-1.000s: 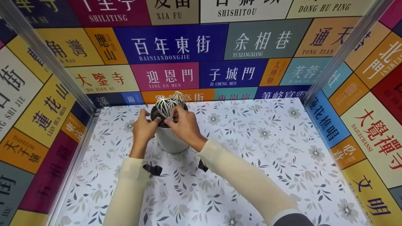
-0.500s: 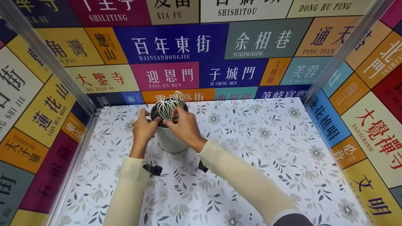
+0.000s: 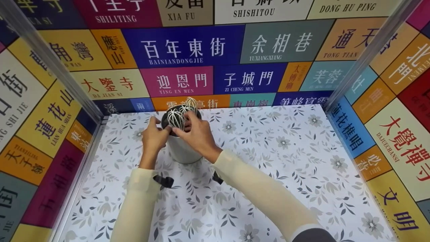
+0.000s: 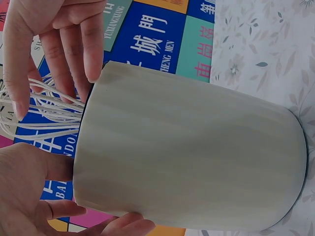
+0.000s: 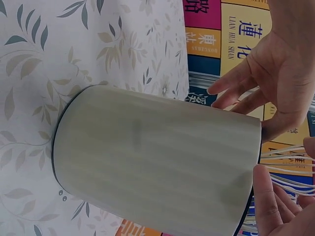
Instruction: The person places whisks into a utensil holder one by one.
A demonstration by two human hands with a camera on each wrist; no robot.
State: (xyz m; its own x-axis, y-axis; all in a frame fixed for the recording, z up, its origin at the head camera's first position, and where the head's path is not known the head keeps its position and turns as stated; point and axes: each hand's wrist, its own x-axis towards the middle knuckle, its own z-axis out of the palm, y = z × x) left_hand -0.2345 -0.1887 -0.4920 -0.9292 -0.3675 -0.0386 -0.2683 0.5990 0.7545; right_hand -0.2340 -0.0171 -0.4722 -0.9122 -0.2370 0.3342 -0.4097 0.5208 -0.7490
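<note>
A tall pale grey utensil holder (image 3: pixel 184 151) with a dark inside stands upright on the table. My left hand (image 3: pixel 154 136) holds its left rim, the thumb over the edge and the fingers along the outer wall, as the right wrist view (image 5: pixel 275 83) also shows. At the mouth, my right hand (image 3: pixel 200 132) pinches a wire whisk (image 3: pixel 176 118) between thumb and fingers. The whisk's wire loops stick up above the rim; its lower part is hidden. More wire loops (image 3: pixel 190 102) show behind it. In the left wrist view, pale whisk wires (image 4: pixel 54 115) emerge between both hands.
White tablecloth (image 3: pixel 268 188) with grey leaves and flowers lies under the holder. Printed sign panels (image 3: pixel 188 47) enclose the back and both sides, with clear corner strips (image 3: pixel 352 64). A black strap (image 3: pixel 163 181) hangs at the left sleeve.
The whisk's wire head has turned and tilted slightly, now sitting lower and rounder in view. My right thumb has shifted a little left. My left hand and the holder stay in place.
</note>
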